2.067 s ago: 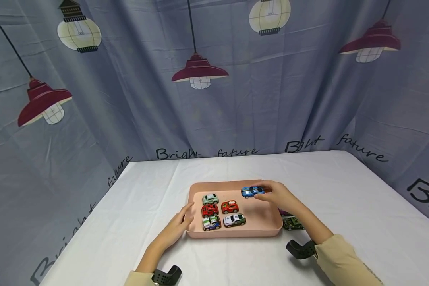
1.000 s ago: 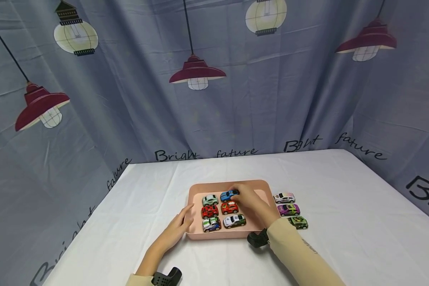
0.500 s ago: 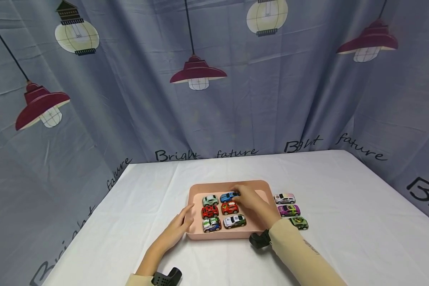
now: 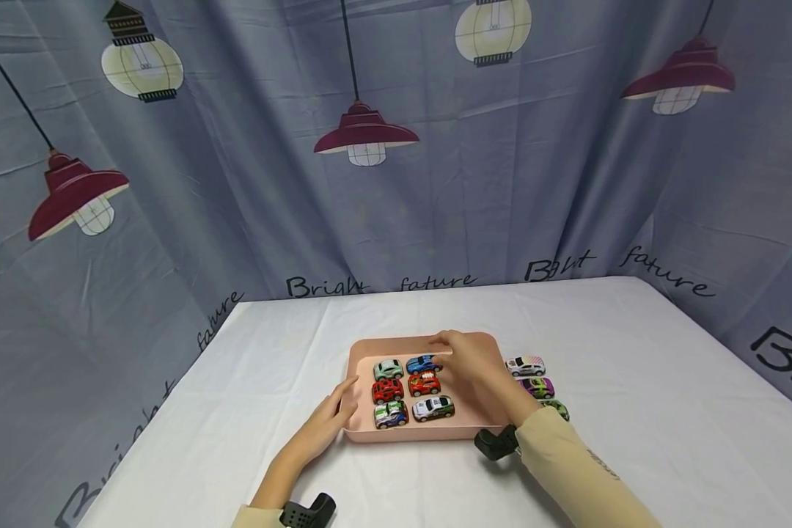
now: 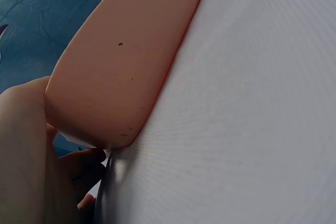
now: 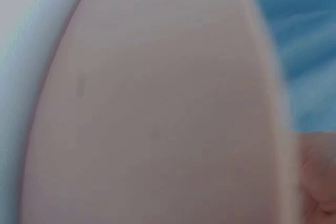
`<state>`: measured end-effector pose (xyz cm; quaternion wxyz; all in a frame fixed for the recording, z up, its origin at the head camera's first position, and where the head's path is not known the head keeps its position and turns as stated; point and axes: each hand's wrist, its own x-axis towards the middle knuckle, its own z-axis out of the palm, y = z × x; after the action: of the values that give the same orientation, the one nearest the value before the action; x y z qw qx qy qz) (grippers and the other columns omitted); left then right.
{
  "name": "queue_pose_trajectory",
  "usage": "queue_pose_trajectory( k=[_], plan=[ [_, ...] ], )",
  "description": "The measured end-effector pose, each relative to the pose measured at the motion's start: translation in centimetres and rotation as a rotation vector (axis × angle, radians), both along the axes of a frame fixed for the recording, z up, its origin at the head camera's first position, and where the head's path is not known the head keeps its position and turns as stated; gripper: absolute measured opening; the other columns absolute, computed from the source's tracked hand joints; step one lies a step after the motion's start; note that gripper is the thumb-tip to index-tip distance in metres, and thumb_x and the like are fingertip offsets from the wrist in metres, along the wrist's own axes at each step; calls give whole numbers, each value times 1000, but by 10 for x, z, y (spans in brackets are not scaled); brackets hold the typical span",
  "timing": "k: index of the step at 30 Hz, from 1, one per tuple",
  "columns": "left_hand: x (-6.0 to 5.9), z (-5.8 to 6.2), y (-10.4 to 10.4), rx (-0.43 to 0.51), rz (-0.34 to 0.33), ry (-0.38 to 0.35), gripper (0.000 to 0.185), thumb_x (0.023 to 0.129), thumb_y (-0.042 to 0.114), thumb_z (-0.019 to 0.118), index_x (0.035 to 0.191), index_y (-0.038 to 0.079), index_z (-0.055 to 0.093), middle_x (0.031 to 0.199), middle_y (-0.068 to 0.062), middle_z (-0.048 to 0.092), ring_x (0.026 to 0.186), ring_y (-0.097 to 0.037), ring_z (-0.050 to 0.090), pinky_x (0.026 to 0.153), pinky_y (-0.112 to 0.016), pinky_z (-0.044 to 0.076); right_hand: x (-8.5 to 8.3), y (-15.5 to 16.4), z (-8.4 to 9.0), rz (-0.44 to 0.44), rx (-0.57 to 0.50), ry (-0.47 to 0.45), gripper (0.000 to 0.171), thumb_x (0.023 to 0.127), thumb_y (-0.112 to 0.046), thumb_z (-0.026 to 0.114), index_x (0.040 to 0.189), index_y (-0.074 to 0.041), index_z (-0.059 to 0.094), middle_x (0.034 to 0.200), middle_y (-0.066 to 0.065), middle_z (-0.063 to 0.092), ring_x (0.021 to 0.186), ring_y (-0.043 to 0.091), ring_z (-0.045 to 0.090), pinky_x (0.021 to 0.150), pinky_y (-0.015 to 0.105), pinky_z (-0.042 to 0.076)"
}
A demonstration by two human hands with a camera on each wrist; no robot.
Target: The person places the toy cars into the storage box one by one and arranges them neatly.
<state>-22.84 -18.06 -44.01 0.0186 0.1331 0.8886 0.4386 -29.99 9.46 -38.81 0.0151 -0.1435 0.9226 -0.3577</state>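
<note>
A pink tray [image 4: 429,435] lies on the white table in the head view, holding several toy cars in two columns. My left hand [image 4: 323,424] holds its left rim, thumb over the edge; the left wrist view has fingers [image 5: 86,166] outside the wall. Over the tray's right half is my right hand [image 4: 468,359], thumb and forefinger spread, holding nothing. Just left of its thumb stands a blue toy car [image 4: 420,364]. Beside that car is a pale green car [image 4: 388,369]. Nearer are two red cars, including one [image 4: 387,391] at left, then a white-and-green car [image 4: 433,408] and a multicoloured car [image 4: 390,415].
Right of the tray stand a white toy car [image 4: 525,366], a purple one [image 4: 538,387] and a green one [image 4: 558,408] partly hidden by my right arm. A grey-blue curtain [image 4: 396,220] hangs behind the table [image 4: 290,345].
My right hand brought the blue car leftward and set it beside the pale green car. It has since let go and drawn slightly back to the right. The left hand stays put.
</note>
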Motion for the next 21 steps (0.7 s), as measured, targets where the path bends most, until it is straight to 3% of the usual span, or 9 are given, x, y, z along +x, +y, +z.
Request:
queue_pose_trajectory(
  k=[7, 13, 21],
  plan=[
    [0, 0, 0, -11, 12, 7, 48, 96, 32, 43, 141, 21, 32, 123, -12, 51, 113, -26, 45, 97, -52, 33, 13, 6, 12, 6, -66, 80, 36, 86, -16, 61, 120, -3, 57, 124, 18, 56, 115, 36, 50, 93, 48, 43],
    [-1, -2, -1, -17, 3, 30, 46, 97, 30, 42, 141, 20, 33, 131, -13, 48, 119, -29, 44, 99, -55, 32, 27, 15, 20, -49, -102, 126, 39, 86, -30, 61, 120, -10, 59, 125, 16, 56, 113, 36, 52, 91, 49, 44],
    [-1, -2, -1, -27, 7, 30, 48, 97, 32, 41, 141, 19, 32, 128, -13, 50, 115, -27, 45, 98, -54, 33, 43, 28, 24, -53, -238, 116, 45, 89, -36, 57, 126, -12, 53, 131, 14, 51, 121, 34, 46, 95, 52, 40]
  ],
)
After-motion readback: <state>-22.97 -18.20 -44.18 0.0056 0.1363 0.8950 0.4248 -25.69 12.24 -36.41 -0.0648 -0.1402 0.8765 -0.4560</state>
